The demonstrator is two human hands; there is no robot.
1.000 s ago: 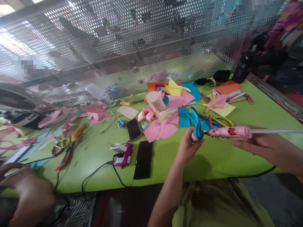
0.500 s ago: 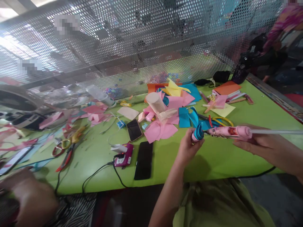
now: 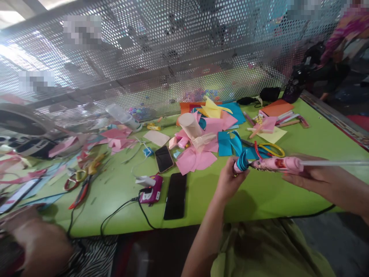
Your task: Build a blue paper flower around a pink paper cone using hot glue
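Observation:
My left hand [image 3: 230, 181] is closed round a small roll of pink and blue paper [image 3: 242, 162], its blue folded layers showing on top. In my right hand [image 3: 325, 179] is a pink hot glue gun [image 3: 278, 164], held level with its nozzle pointing left. The dark nozzle tip is right at the blue paper; whether it touches cannot be made out. A long clear glue stick [image 3: 334, 163] sticks out of the gun's back end. Just behind the gun lie scissors with red and yellow handles [image 3: 271, 150] on blue paper pieces [image 3: 225, 143].
Pink paper sheets [image 3: 196, 161], a pale paper cylinder [image 3: 190, 125] and two phones [image 3: 175, 196] lie on the green table [image 3: 207, 204]. A purple power adapter [image 3: 152, 189] trails black cords. Pliers [image 3: 80, 192] are farther left, near another person's arm [image 3: 37, 238]. A perforated metal panel [image 3: 161, 57] stands behind.
The glue gun and my right hand have shifted slightly left, closer to the blue paper. My left hand stays nearly still with the roll in it.

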